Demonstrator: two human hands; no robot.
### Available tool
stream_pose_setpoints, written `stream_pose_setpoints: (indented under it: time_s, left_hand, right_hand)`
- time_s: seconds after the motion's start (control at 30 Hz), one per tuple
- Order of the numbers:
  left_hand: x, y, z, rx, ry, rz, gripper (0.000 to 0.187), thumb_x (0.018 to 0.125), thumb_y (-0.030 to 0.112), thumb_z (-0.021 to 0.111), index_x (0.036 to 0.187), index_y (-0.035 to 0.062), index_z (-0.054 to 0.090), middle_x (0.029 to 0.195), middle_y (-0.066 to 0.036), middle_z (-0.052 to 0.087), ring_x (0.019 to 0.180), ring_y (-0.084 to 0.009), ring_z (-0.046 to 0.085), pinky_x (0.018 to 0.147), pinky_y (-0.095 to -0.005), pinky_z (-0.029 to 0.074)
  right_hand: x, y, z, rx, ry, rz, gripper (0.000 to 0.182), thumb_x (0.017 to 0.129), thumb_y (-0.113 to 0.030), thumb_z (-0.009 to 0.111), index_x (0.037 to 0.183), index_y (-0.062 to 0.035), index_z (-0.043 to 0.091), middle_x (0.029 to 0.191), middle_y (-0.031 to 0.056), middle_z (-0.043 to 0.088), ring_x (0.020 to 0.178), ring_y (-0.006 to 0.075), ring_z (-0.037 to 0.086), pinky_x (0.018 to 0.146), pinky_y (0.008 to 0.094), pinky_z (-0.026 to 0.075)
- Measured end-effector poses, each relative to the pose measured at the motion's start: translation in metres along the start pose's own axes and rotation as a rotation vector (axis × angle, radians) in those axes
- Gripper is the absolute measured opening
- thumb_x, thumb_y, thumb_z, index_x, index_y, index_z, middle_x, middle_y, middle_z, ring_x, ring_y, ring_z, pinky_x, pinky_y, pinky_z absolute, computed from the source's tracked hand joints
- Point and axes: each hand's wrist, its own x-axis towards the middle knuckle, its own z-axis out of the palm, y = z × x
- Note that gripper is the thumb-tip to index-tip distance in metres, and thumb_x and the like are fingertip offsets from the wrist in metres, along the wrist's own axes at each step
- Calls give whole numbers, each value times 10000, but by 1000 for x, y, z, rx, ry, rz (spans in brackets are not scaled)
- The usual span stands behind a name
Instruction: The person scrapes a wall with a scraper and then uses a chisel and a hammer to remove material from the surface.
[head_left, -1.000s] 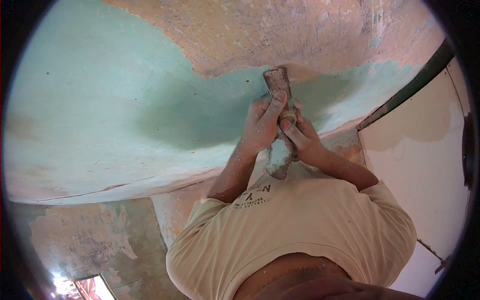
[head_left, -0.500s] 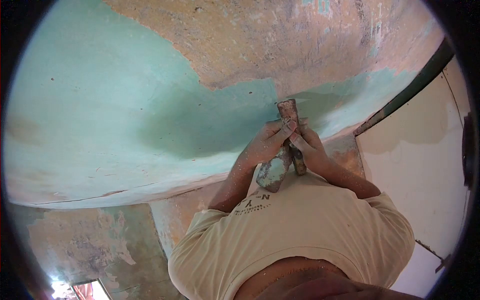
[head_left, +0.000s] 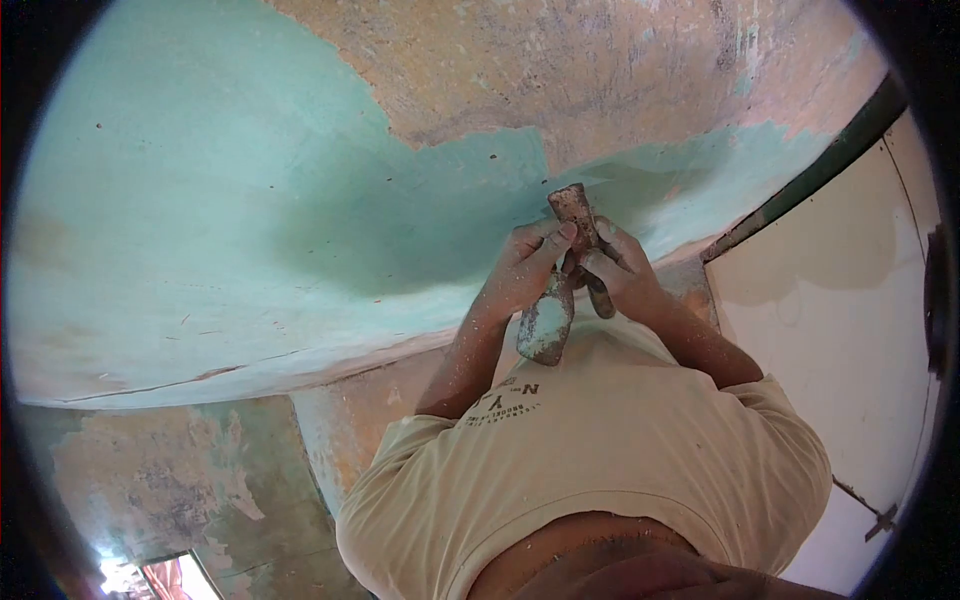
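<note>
My left hand (head_left: 527, 265) is closed, its thumb pressed on a worn, rusty-brown flat piece (head_left: 572, 207) that points up toward the wall. Below the fingers hangs a broad scraper blade (head_left: 546, 325), crusted with pale green paint and rust, near the shirt front. My right hand (head_left: 620, 272) is closed against the same bundle from the other side, with a dark handle end (head_left: 601, 300) showing beneath it. These look like two scrapers held together; the fingers hide where they cross and which hand grips which. White dust covers both hands and forearms.
Ahead stands a wall with green paint (head_left: 400, 220) and a large bare, brownish patch (head_left: 560, 80) above it. A dark edge strip (head_left: 800, 180) runs along the right, beside a pale panel (head_left: 840, 300). At lower left is a bright opening (head_left: 180, 578).
Both hands and the scrapers have shifted slightly up. The left fingers have slid a little apart from the right ones, and less of the dark handle shows below. The view has tilted slightly.
</note>
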Motion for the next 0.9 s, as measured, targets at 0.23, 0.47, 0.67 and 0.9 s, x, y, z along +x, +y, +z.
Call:
stream_pose_setpoints:
  time_s: [0.23,0.47,0.67,0.9]
  left_hand:
    - [-3,-6,4,28,92,-112,331,972,342,510,1028,33,615,767,-4,591,525,-56,490,457,-218,390]
    - [-11,-14,10,61,-28,-162,450,973,417,474,1060,-7,593,935,-66,606,806,-126,553,715,-281,448]
    - [-16,-24,5,-20,-308,-218,631,931,536,490,1171,-46,538,1025,-99,589,918,-174,518,855,-321,398]
    - [-17,-5,13,83,-343,-284,779,902,592,505,1314,-60,401,1056,-108,566,933,-182,506,842,-332,412]
  right_hand:
    - [-9,-24,-12,86,-37,317,275,932,-165,478,1175,-41,444,755,95,579,537,177,580,474,282,492]
    - [-15,-14,-14,390,138,488,248,942,-201,484,1126,-35,478,699,72,577,512,170,570,451,304,490]
    - [-12,-38,1,62,136,220,189,932,-127,508,1073,-11,458,725,58,542,557,145,557,496,296,484]
    - [9,-35,14,-147,111,-13,171,940,-121,494,1069,-19,447,727,58,520,597,115,538,486,270,454]
